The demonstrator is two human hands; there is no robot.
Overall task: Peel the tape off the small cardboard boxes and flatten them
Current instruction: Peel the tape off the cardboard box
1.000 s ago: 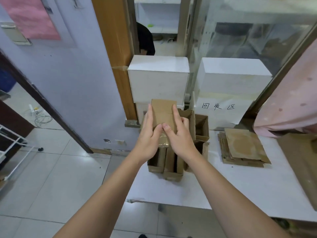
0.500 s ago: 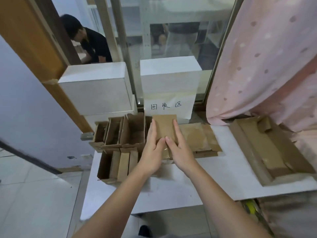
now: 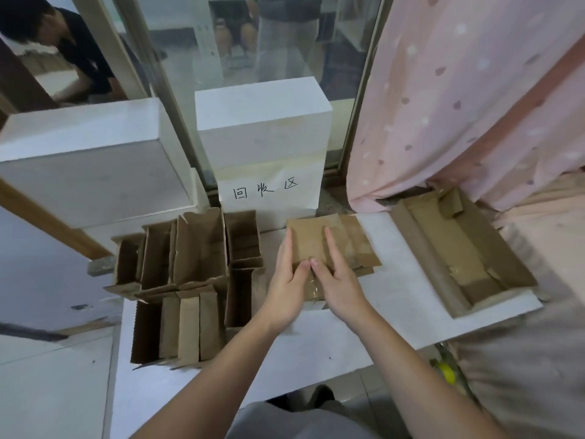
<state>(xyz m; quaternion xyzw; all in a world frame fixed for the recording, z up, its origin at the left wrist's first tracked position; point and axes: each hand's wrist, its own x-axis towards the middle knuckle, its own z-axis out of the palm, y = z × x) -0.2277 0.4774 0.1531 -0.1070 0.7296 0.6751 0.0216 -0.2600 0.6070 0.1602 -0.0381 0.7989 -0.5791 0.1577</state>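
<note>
I hold a flattened small cardboard box [image 3: 308, 240] in both hands, low over the stack of flattened boxes [image 3: 362, 248] on the white table [image 3: 395, 299]. My left hand [image 3: 286, 283] grips its left edge, index finger along the side and thumb on top. My right hand [image 3: 340, 282] holds its near right part, one finger and the thumb on top and the other fingers hidden below. A strip of clear tape [image 3: 313, 288] hangs between my wrists. Several open small boxes [image 3: 199, 248] stand to the left.
Two white foam boxes [image 3: 262, 122] and a paper sign [image 3: 266, 191] stand behind the stack. A larger open cardboard tray [image 3: 459, 251] lies at the right under a pink curtain [image 3: 459, 90]. Behind the glass a person [image 3: 72, 49] bends down. The table's left edge drops to tiled floor.
My hands carried the flattened box from above the open boxes rightward and down onto the stack of flat ones. The view swung right with them.
</note>
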